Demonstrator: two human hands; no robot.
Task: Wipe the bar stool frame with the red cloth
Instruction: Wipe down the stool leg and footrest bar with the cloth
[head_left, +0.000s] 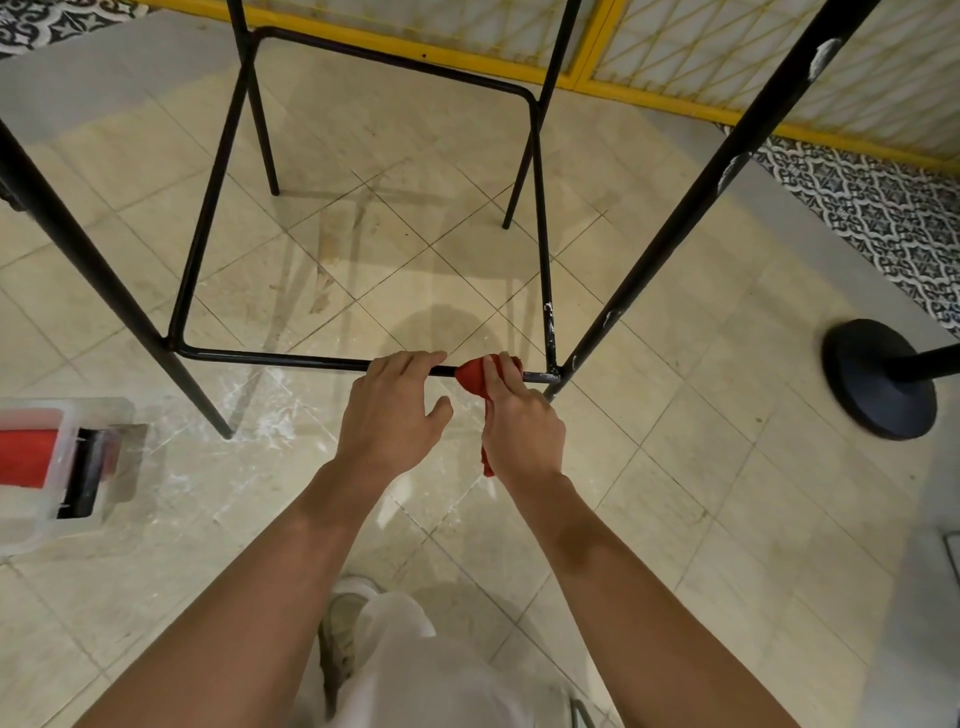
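Observation:
The black metal bar stool frame (270, 359) stands on the tiled floor, its four legs spreading outward and a square footrest ring joining them. My right hand (522, 423) grips the red cloth (471, 375), which is wrapped around the near footrest bar close to its right corner. A tail of the cloth hangs below my palm. My left hand (390, 410) holds the same bar just left of the cloth, fingers curled over the top of it. White scuffs mark the right legs.
A clear plastic box (67, 467) holding something red sits on the floor at the left. A black round stanchion base (878, 379) stands at the right. A yellow-framed panel (675, 98) runs along the back. My shoe and pale trouser leg (395, 649) are at the bottom.

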